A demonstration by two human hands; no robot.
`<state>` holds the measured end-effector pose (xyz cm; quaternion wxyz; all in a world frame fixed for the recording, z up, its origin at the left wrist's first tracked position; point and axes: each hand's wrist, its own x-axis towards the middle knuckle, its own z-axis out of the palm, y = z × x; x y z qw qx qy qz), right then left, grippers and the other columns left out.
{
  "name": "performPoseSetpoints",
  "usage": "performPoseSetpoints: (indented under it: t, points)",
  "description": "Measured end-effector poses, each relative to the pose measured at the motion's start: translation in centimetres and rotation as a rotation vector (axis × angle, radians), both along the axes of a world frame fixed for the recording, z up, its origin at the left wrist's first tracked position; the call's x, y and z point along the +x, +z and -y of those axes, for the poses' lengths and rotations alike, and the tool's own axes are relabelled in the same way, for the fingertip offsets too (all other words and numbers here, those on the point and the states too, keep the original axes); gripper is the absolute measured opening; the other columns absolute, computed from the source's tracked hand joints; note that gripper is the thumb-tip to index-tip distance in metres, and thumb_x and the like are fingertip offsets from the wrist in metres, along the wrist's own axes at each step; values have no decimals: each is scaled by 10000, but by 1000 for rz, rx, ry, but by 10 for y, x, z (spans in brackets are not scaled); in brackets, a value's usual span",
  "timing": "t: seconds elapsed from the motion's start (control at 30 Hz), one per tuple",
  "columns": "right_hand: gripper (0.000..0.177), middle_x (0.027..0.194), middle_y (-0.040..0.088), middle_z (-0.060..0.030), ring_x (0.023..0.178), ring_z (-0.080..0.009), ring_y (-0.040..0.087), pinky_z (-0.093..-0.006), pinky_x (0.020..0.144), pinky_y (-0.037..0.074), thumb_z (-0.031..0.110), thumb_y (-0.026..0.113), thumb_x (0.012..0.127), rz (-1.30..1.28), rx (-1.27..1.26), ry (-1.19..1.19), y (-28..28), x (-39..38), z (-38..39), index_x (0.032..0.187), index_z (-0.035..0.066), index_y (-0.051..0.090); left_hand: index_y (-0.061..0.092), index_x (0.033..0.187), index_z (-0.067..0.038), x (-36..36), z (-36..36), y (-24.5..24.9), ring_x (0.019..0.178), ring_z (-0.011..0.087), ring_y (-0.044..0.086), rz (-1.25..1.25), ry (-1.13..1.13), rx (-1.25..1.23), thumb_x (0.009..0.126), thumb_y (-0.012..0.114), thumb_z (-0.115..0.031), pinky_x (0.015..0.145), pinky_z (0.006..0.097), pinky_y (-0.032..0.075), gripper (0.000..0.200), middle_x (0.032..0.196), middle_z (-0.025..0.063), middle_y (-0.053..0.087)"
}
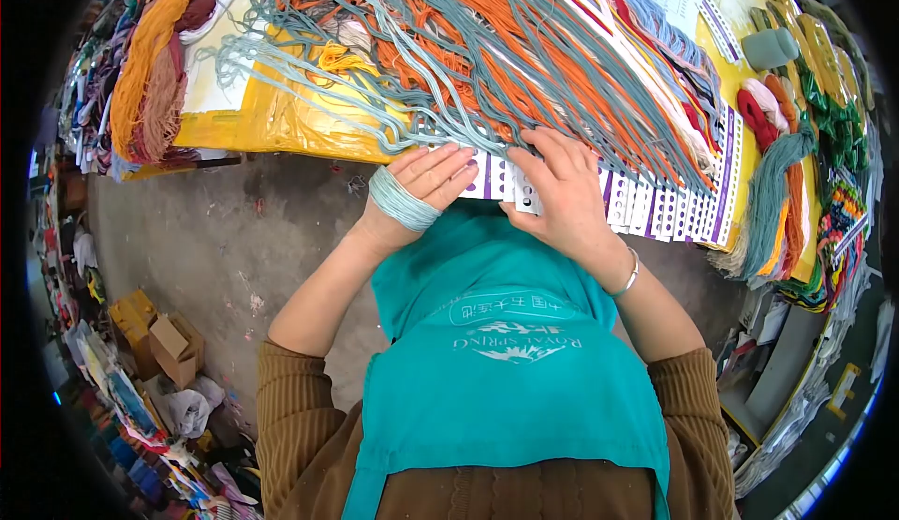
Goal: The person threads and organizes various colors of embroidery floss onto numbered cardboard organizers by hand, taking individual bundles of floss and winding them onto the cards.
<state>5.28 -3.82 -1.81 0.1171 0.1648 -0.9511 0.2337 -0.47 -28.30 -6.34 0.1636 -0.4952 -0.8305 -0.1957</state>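
My left hand (pixel 421 187) lies flat at the table's near edge, fingers stretched out over the ends of the pale blue-green threads. A band of pale blue-green thread (pixel 403 200) is wound around its palm. Beside it, my right hand (pixel 567 192) rests over white cards with purple print and punched holes (pixel 476 178), its thumb and index finger apart with part of a card showing between them. Long grey-teal and orange threads (pixel 524 52) run from the row of cards back across the table. Where the fingertips meet the threads is partly hidden.
On the yellow-covered table (pixel 300 122), orange and brown skeins (pixel 145 70) hang at the left. Teal and red skeins (pixel 782 178) and a grey-green spool (pixel 770 49) lie at the right. Cardboard boxes (pixel 173 347) stand on the floor at the left.
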Motion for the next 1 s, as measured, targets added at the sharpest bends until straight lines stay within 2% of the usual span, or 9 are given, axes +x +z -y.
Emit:
performPoseSetpoints:
  t: [0.37, 0.47, 0.57, 0.6, 0.7, 0.73, 0.83, 0.87, 1.0]
  points:
    - [565, 1260, 535, -114, 1223, -298, 490, -458, 994, 370, 274, 822, 643, -15, 5, -38, 2, 0, 3, 1139, 95, 618, 619, 1221, -217, 14, -10, 1, 1234, 158, 529, -2, 79, -24, 830, 587, -128, 1040, 378, 357, 402, 1312, -27, 591]
    - [628, 1280, 525, -119, 1243, -312, 475, -474, 1020, 358, 287, 836, 626, 14, 16, -26, 4, 2, 3, 1173, 89, 601, 617, 1224, -201, 16, -11, 6, 1231, 183, 533, 32, 70, -13, 817, 585, -70, 1035, 405, 371, 429, 1318, -4, 585]
    - [709, 1309, 512, -131, 1272, -332, 452, -494, 1055, 336, 288, 847, 609, 69, -44, 23, 29, 11, -6, 1230, 84, 571, 611, 1224, -163, 16, -7, 23, 1246, 254, 523, 164, 31, -60, 782, 590, -2, 1034, 435, 384, 472, 1328, 54, 572]
    - [798, 1360, 491, -138, 1313, -344, 419, -508, 1088, 306, 311, 860, 592, 41, -24, -3, 34, 17, -16, 1287, 82, 542, 598, 1237, -127, 16, -3, 25, 1291, 327, 472, 146, 40, -7, 744, 593, 38, 1034, 461, 393, 520, 1352, 110, 543]
    - [848, 1399, 471, -136, 1341, -345, 394, -512, 1097, 294, 359, 865, 579, 13, 71, -156, 41, 36, -51, 1309, 84, 534, 592, 1247, -121, 30, 1, 44, 1311, 356, 438, 294, 114, 141, 746, 608, 24, 1035, 469, 394, 522, 1369, 131, 522]
    - [894, 1429, 452, -132, 1366, -343, 367, -517, 1120, 260, 442, 851, 565, 35, 127, -180, 35, 42, -63, 1328, 97, 536, 585, 1265, -127, 35, -1, 50, 1320, 344, 425, 370, 88, 131, 762, 608, 17, 1041, 488, 384, 523, 1383, 115, 514]
    - [904, 1441, 443, -135, 1376, -342, 352, -523, 1133, 230, 502, 823, 578, 104, 257, -188, 25, 57, -87, 1347, 123, 536, 590, 1254, -134, 51, -23, 52, 1317, 326, 435, 289, 11, -26, 768, 614, -3, 1054, 506, 366, 504, 1380, 89, 520]
    - [894, 1451, 436, -135, 1386, -335, 340, -521, 1141, 202, 564, 785, 599, 116, 284, -176, 22, 58, -93, 1359, 164, 539, 585, 1251, -142, 54, -32, 44, 1325, 290, 438, 259, -14, -45, 755, 621, -23, 1069, 518, 350, 511, 1382, 59, 519]
    - [852, 1445, 446, -123, 1386, -313, 345, -514, 1142, 188, 607, 754, 610, 97, 290, -205, 10, 57, -99, 1335, 201, 567, 567, 1261, -132, 61, -58, 29, 1325, 250, 449, 232, -50, -115, 782, 609, -28, 1092, 508, 328, 492, 1394, 50, 510]
